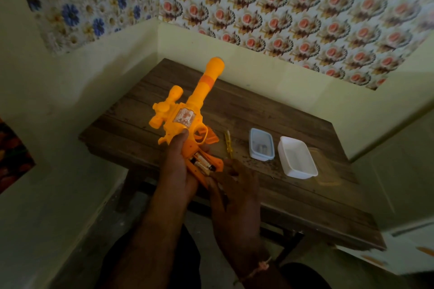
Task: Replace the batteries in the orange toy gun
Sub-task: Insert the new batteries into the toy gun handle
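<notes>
Head view: my left hand (178,166) grip wraps handle of orange toy gun (185,119), held above desk (270,110) edge. Battery compartment open, batteries (203,164) seated. Right hand (231,185) fingers curled at handle base; holding anything, cannot tell. Risk: batteries drop to floor if gun tilts.

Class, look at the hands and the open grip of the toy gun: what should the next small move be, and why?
Probably the right hand should pry a battery out. The left hand grips the orange toy gun, its grip compartment lies open with batteries still seated, and the right fingers sit at its end.
</notes>
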Tool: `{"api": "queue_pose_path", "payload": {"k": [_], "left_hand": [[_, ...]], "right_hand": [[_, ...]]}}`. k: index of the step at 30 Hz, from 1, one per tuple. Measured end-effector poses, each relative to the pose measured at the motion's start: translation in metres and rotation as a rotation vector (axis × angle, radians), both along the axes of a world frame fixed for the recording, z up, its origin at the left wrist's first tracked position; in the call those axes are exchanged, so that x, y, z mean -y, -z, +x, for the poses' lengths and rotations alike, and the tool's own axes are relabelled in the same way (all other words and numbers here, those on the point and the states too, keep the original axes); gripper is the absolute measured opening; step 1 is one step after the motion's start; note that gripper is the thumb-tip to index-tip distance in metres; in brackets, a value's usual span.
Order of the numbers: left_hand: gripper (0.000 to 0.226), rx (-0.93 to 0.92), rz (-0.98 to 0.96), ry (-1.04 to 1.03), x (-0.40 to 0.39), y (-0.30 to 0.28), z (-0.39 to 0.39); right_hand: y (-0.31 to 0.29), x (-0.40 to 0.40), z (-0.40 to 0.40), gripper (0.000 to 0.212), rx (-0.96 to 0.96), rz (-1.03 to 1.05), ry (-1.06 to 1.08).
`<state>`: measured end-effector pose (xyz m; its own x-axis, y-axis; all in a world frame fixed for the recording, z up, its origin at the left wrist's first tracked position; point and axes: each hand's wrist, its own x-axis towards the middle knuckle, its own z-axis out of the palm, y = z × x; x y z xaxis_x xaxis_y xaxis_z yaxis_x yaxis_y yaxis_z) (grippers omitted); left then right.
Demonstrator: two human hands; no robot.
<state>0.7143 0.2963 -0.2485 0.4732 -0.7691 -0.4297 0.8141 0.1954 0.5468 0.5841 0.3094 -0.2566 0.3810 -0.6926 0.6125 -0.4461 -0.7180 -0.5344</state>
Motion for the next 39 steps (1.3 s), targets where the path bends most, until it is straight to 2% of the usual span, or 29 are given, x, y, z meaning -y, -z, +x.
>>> {"api": "queue_pose_path", "payload": {"k": [4,8,13,18,26,31,34,36,39], "left_hand": [[0.036,0.017,0.013,-0.009,-0.002,-0.001,0.001],[0.047,0.008,0.014,0.011,-0.004,-0.002,0.001],[0.041,-0.015,-0.017,0.037,-0.006,-0.007,0.001],[0.043,-0.013,-0.026,0.057,-0.009,-0.011,-0.001],[0.039,-0.045,-0.045,0.034,-0.009,-0.012,-0.003],[0.036,-0.059,-0.039,-0.013,-0.009,-0.012,-0.002],[0.033,-0.068,-0.072,-0.046,-0.009,-0.015,-0.003],[0.033,-0.071,-0.095,-0.057,-0.01,-0.016,-0.002],[0.038,-0.03,-0.062,-0.088,-0.011,-0.014,0.004]], "right_hand": [[0.002,-0.003,0.002,0.026,0.042,0.063,-0.06],[0.003,-0.007,0.002,0.033,-0.065,0.085,-0.085],[0.002,-0.009,0.004,0.032,-0.235,-0.131,-0.051],[-0.006,-0.008,0.007,0.026,-0.276,-0.315,-0.038],[-0.005,-0.004,0.006,0.021,-0.384,-0.204,-0.005],[-0.005,-0.004,0.008,0.023,-0.316,-0.202,-0.026],[-0.002,-0.002,0.008,0.033,-0.286,-0.194,-0.068],[0.001,-0.001,0.005,0.038,-0.243,-0.123,-0.115],[0.004,0.005,0.001,0.034,-0.171,-0.03,-0.163]]}}
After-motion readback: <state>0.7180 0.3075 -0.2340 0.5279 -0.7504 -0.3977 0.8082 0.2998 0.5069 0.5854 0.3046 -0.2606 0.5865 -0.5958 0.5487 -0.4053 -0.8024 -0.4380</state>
